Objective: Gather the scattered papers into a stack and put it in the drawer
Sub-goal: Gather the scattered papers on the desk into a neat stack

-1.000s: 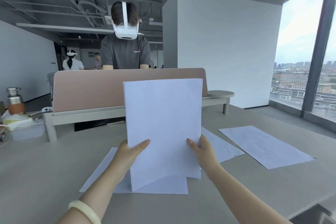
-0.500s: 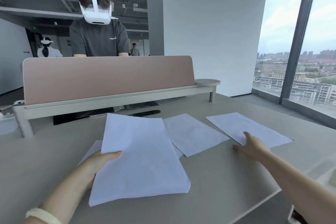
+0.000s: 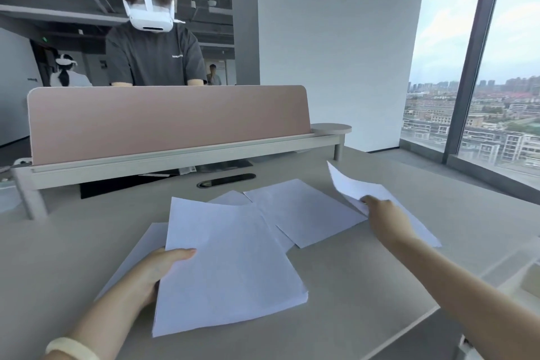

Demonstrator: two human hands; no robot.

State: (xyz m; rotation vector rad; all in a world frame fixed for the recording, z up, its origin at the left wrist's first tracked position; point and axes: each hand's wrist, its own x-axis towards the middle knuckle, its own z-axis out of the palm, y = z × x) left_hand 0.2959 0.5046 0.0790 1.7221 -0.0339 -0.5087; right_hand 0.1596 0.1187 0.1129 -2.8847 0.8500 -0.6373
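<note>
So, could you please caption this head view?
Left hand holds the paper stack while right hand lifts a sheet.

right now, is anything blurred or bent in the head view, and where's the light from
Head view: daylight enters from the window at right; the wide lens tilts the window frame; the right hand and its lifted sheet look slightly smeared; the stack in the left hand looks sharper.
</note>
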